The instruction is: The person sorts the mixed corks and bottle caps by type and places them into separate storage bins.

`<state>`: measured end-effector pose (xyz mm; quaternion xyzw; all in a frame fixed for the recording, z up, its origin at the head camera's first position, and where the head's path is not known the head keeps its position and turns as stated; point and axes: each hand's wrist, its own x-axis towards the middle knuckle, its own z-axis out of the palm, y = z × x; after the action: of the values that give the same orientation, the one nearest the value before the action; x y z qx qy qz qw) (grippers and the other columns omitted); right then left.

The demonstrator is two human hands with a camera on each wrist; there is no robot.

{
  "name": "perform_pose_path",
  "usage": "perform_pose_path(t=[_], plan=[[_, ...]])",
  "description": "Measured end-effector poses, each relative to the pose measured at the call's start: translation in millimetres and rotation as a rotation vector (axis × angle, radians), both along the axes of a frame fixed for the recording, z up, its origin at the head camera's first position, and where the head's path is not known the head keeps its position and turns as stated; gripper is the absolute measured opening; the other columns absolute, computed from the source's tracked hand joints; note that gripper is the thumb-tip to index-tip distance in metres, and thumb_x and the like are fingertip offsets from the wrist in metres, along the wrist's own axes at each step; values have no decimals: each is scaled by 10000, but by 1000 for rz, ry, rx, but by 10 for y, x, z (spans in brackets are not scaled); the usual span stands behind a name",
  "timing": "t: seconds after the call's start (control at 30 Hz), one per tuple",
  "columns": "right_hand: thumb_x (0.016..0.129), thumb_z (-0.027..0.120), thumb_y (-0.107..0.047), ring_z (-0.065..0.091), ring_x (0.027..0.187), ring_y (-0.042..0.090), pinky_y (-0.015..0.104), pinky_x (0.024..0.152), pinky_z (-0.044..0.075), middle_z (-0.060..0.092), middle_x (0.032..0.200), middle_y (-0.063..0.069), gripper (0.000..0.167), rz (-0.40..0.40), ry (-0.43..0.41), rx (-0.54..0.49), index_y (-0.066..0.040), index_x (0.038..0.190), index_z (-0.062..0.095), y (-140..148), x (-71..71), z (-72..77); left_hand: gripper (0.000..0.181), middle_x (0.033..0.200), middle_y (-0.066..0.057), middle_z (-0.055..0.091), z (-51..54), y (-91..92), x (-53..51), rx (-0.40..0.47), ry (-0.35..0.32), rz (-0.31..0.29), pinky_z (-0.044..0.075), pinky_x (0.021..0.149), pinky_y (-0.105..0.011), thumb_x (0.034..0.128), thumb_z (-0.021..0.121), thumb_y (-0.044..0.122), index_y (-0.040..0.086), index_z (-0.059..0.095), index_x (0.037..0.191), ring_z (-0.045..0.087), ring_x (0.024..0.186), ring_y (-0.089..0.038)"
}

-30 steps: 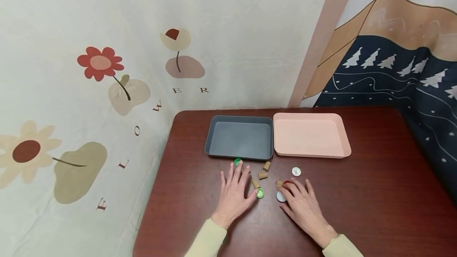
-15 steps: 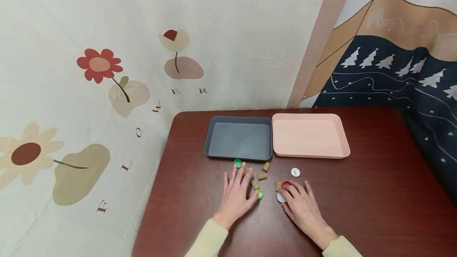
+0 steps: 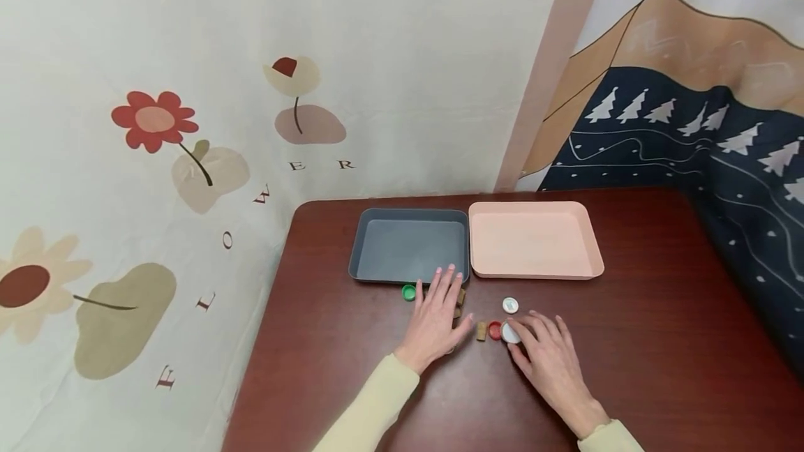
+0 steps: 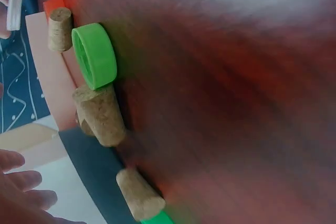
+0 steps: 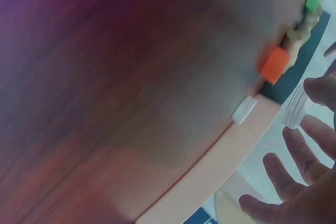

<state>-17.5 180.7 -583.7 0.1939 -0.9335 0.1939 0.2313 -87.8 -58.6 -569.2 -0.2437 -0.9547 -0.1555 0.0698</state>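
My right hand (image 3: 551,368) pinches a white bottle cap (image 3: 511,332) between thumb and index finger; the right wrist view shows this cap (image 5: 295,107) off the table. Just left of it lie a red cap (image 3: 495,330) and a cork (image 3: 481,330). Another white cap (image 3: 510,305) sits flat beyond my fingers. My left hand (image 3: 432,323), fingers extended, hovers over several corks and hides most of them in the head view. From the left wrist, a light green cap (image 4: 95,56) stands beside a cork (image 4: 102,116). A darker green cap (image 3: 409,292) lies left of the left fingertips.
Side by side at the back of the brown table (image 3: 326,340) stand a dark grey tray (image 3: 354,257) and a pink tray (image 3: 593,250). Behind them hangs a printed cloth (image 3: 402,75). The left fingertips reach over the grey tray's front edge.
My right hand has picked up the white cap and shifted right, uncovering the red cap. My left hand has moved right and forward over the corks. The head view has turned slightly.
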Motion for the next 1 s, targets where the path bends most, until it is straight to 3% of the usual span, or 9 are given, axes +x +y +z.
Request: perform_pose_path(t=[0.27, 0.5, 0.67, 1.0], plan=[[732, 882, -136, 617, 1145, 476, 747, 949, 407, 661, 1076, 143, 469, -58, 9, -36, -38, 1172, 755, 151, -75, 34, 778, 1701, -43, 269, -44, 195, -225, -155, -3, -29, 278, 1100, -754, 1015, 532, 555, 107, 352, 1625, 252, 1555, -325], [736, 863, -112, 611, 1146, 488, 751, 948, 403, 667, 1055, 168, 454, -96, 17, -72, -21, 1168, 759, 236, -134, 34, 749, 1695, 3, 291, -115, 308, -364, -249, -13, -54, 228, 1106, -776, 1027, 471, 606, 158, 380, 1620, 233, 1562, -323], [746, 855, -110, 613, 1143, 484, 755, 941, 404, 671, 1056, 176, 438, -110, 41, -95, -14, 1162, 757, 259, -205, 34, 738, 1691, 28, 301, -156, 296, -399, -279, 2, -46, 222, 1118, -763, 1021, 482, 612, 188, 389, 1618, 258, 1556, -304], [751, 863, -61, 611, 1129, 474, 679, 881, 460, 659, 1092, 198, 461, -133, 69, -118, 10, 1188, 737, 300, -431, 151, 730, 1697, 36, 285, -139, 230, -420, -288, -40, -61, 214, 1166, -699, 1031, 480, 599, 188, 374, 1625, 250, 1560, -288]])
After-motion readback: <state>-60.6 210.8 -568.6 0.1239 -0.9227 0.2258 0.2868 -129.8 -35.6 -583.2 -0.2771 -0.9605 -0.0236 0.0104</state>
